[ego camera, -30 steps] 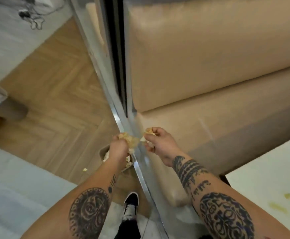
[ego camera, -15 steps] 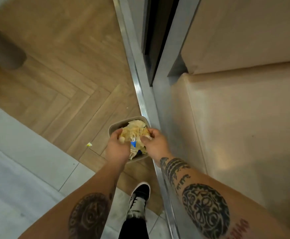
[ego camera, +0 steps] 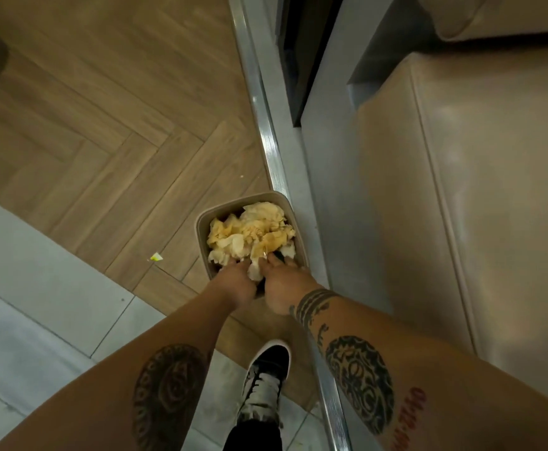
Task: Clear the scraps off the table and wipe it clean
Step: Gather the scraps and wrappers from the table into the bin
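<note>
Scraps are pressed down by both hands, L hand & R hand, fingers hidden in them. A sec ago scraps were held above the bin; now they're dumped, so wiping comes next

The small bin stands on the wood floor, its right rim against the metal floor track, beyond which a grey wall panel and beige upholstered seat close off that side. The bin mouth is packed to the rim with crumpled, stained paper scraps, with both hands filling its near edge. Open floor lies to the left and beyond; one small scrap lies there. A shoe stands nearer.
</note>
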Demonstrator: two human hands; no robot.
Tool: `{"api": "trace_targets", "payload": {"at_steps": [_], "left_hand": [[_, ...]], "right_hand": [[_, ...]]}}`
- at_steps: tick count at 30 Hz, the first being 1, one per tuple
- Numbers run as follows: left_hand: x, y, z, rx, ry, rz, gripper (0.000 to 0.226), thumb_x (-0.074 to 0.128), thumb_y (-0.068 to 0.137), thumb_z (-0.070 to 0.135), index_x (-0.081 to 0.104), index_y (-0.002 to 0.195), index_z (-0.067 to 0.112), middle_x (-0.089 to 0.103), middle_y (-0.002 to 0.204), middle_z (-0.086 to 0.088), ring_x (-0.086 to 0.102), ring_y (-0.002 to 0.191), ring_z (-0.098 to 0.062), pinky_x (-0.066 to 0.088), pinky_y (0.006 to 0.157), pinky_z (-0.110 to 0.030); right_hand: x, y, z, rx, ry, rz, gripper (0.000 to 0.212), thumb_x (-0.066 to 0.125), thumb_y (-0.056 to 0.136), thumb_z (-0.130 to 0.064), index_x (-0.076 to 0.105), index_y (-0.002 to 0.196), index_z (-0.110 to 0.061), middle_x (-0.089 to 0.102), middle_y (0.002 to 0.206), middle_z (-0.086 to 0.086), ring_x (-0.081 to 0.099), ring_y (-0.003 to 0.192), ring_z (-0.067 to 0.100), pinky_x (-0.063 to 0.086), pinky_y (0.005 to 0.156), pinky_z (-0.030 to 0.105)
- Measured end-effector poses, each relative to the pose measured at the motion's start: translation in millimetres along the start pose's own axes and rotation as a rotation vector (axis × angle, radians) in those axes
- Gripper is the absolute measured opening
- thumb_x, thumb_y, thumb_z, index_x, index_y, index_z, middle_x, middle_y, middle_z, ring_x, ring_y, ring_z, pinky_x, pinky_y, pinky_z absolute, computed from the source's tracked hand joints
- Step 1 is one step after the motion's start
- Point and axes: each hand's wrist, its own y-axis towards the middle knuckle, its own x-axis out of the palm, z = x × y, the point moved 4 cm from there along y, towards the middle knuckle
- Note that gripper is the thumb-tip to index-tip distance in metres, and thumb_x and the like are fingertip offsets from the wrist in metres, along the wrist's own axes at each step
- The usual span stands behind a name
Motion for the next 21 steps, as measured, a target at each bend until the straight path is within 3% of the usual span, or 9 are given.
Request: {"api": "trace_targets", "payload": {"at_steps": [3,5,10,12,14,16,19,21], "left_hand": [[-13,-16,4,-0.02,-0.016,0.114,0.039,0.052,0.101,0.022,0.058,0.139,0.013,0.058,0.14,-0.014,0.054,0.125,-0.035,0.044,0.094,-0.031],[-23,-35,10,-0.028,-0.035,0.172,0.035,0.053,0.097,0.02,0.065,0.13,0.016,0.064,0.133,-0.013,0.058,0.118,-0.034,0.042,0.082,-0.028],[-55,-115,60,-0.026,-0.165,0.3,0.043,0.052,0.093,0.005,0.063,0.134,0.012,0.063,0.136,-0.012,0.058,0.122,-0.03,0.041,0.087,-0.028],[-67,-151,100,0.047,-0.225,0.319,0.04,0.05,0.092,0.001,0.066,0.127,0.013,0.068,0.125,-0.012,0.063,0.108,-0.027,0.041,0.078,-0.027],[-81,-192,151,0.158,-0.307,0.351,0.035,0.05,0.093,0.001,0.07,0.118,0.016,0.073,0.111,-0.009,0.064,0.095,-0.022,0.043,0.075,-0.028],[-93,-233,205,0.262,-0.434,0.376,0.03,0.052,0.093,0.004,0.07,0.108,0.024,0.074,0.105,-0.002,0.067,0.096,-0.02,0.053,0.083,-0.034],[-108,-298,287,0.391,-0.525,0.372,0.031,0.05,0.097,0.006,0.065,0.099,0.033,0.068,0.101,0.012,0.066,0.097,-0.013,0.052,0.08,-0.029],[-106,-340,341,0.491,-0.52,0.349,0.032,0.05,0.097,0.006,0.065,0.094,0.033,0.067,0.101,0.017,0.066,0.1,-0.013,0.053,0.088,-0.032]], "right_hand": [[-11,-19,-4,0.003,0.076,0.104,0.073,0.049,0.097,-0.018,0.013,0.161,-0.02,0.002,0.169,0.002,0.009,0.152,0.035,0.018,0.122,0.051],[-25,-43,-8,-0.025,0.206,0.224,0.067,0.052,0.096,-0.015,0.026,0.158,-0.019,0.011,0.168,0.004,0.017,0.151,0.032,0.023,0.121,0.043],[-65,-141,-19,-0.074,0.653,0.494,0.049,0.05,0.095,-0.003,0.056,0.141,-0.017,0.039,0.156,-0.001,0.039,0.142,0.018,0.031,0.114,0.02],[-82,-188,-26,-0.114,0.871,0.6,0.043,0.048,0.095,-0.001,0.066,0.127,-0.025,0.053,0.14,-0.014,0.049,0.131,0.007,0.033,0.106,0.009],[-99,-232,-28,-0.147,1.106,0.695,0.048,0.048,0.091,0.0,0.069,0.111,-0.039,0.061,0.127,-0.022,0.056,0.121,0.001,0.044,0.107,0.02],[-120,-284,-23,-0.154,1.289,0.834,0.047,0.049,0.087,0.0,0.071,0.106,-0.037,0.069,0.12,-0.012,0.063,0.115,0.007,0.051,0.104,0.034],[-156,-374,-6,-0.14,1.41,1.013,0.048,0.05,0.092,0.008,0.069,0.102,-0.035,0.071,0.113,-0.008,0.066,0.109,0.007,0.051,0.097,0.024],[-177,-440,13,-0.133,1.393,1.134,0.044,0.049,0.097,0.004,0.066,0.105,-0.036,0.07,0.114,-0.01,0.064,0.109,0.004,0.051,0.098,0.024]]}}
